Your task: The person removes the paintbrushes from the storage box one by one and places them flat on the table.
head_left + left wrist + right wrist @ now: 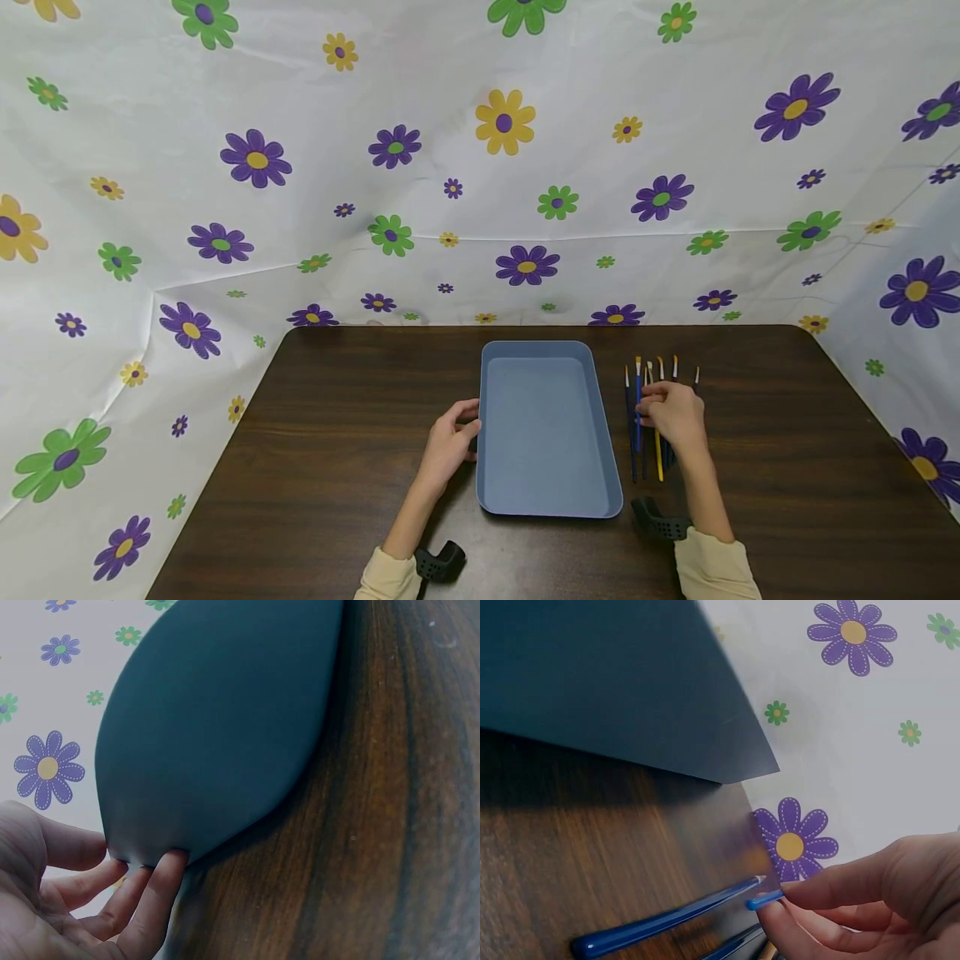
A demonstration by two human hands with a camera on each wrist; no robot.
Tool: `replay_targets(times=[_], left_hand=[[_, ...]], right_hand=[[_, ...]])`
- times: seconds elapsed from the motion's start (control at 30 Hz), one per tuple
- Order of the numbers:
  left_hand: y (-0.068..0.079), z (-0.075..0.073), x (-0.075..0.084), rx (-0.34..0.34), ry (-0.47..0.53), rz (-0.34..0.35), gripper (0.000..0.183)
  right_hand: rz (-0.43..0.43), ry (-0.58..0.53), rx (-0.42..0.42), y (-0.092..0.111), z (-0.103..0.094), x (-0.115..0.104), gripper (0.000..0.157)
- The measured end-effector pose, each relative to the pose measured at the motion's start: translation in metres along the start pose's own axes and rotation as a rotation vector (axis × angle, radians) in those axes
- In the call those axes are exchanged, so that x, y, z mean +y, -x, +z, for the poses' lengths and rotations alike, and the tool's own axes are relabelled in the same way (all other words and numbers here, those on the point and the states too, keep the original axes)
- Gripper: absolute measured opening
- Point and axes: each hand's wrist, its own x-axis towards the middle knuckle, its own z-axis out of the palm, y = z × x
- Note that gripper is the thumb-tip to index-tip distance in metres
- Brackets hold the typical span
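Note:
A blue-grey rectangular tray point(543, 433) lies on the table, its inside bare. My left hand point(446, 446) is at its left side; in the left wrist view the thumb and fingertips touch the tray's outer wall point(217, 735). To the right of the tray, several paintbrushes lie roughly side by side, bristles toward the back. My right hand point(675, 414) is over them and pinches a bright blue paintbrush point(638, 387) between thumb and index finger. Its blue handle end point(763, 901) pokes out from the fingertips. The hand covers parts of other brushes, among them a yellow-handled paintbrush point(659, 458).
A dark-handled paintbrush point(630, 421) lies leftmost, between the tray and the right hand. The dark wooden table point(337, 442) backs onto a white flower-patterned sheet point(435, 100). Both wrists wear black mounts.

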Motion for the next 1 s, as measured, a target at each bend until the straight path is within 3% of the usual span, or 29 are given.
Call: replay_targets(times=[0.33, 0.6, 1.0], left_hand=[[0.001, 0.000, 0.001, -0.001, -0.004, 0.015, 0.039], [0.022, -0.001, 0.043, -0.013, 0.010, 0.014, 0.037], [0.022, -0.001, 0.041, -0.009, 0.011, 0.020, 0.037]], right_hand=[[-0.017, 0.080, 0.032, 0.001, 0.001, 0.000, 0.024], [-0.036, 0.174, 0.064, 0.001, 0.004, 0.001, 0.021], [-0.052, 0.169, 0.074, 0.003, 0.005, 0.003, 0.017]])
